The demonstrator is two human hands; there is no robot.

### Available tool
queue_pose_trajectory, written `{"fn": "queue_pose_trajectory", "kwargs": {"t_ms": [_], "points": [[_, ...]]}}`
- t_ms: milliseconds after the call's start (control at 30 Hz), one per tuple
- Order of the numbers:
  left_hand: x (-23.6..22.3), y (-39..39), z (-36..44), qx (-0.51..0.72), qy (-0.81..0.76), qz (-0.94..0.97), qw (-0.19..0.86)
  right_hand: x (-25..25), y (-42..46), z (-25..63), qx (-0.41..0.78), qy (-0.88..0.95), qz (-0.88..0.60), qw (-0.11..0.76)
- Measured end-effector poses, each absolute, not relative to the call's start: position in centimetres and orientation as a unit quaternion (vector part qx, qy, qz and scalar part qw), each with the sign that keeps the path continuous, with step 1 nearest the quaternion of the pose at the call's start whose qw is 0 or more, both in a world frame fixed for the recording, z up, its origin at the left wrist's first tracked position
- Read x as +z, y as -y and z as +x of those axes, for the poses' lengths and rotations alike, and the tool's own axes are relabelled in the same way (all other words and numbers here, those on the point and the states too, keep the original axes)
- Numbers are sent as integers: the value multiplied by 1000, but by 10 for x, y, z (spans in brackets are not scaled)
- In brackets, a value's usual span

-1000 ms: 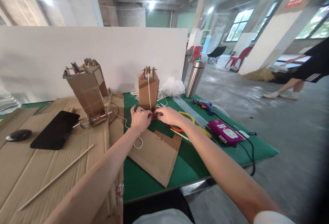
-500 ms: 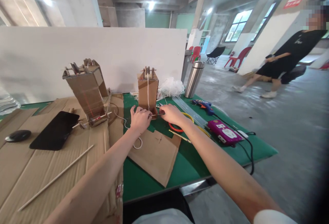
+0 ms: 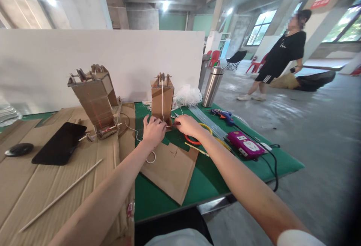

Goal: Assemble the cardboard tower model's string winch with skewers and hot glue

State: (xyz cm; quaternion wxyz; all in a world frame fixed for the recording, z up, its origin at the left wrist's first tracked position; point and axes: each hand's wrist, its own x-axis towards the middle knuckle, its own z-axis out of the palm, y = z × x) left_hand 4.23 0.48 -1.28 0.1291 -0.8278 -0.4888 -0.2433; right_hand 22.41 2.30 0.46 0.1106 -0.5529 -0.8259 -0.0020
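Observation:
A small cardboard tower [image 3: 157,97] stands in front of me, with white string [image 3: 162,101] running down its front from discs on a rod at its top. My left hand [image 3: 154,128] grips the tower's low front end, its fingers bent around the left side. A short bit of thin wooden stick [image 3: 168,126] shows just right of those fingertips. Close by on the right, my right hand [image 3: 187,124] is closed in a pinch; what lies between its fingertips is hidden. Scissors [image 3: 175,115] lie just behind it. Below both hands is a flat cardboard piece [image 3: 172,170].
A second cardboard model [image 3: 94,103], a black phone [image 3: 59,143], a mouse [image 3: 19,149] and a wooden stick [image 3: 60,196] lie left. At right are a steel flask [image 3: 213,88], glue gun [image 3: 222,116], glue sticks [image 3: 208,122] and purple power strip [image 3: 245,145]. A person [image 3: 282,58] walks beyond.
My right hand has drawn slightly away from the tower's base, and less of the thin stick shows between my hands. My left hand has stayed put. The person behind has moved left.

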Motion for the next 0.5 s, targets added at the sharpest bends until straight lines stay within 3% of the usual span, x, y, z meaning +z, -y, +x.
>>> {"fn": "queue_pose_trajectory", "kwargs": {"t_ms": [200, 500], "points": [[-15, -6, 43, -257, 500, -820, 110, 5, -22, 224, -5, 831, -549, 94], [-16, -8, 43, -247, 502, -820, 122, 2, -23, 224, 12, 833, -535, 138]]}}
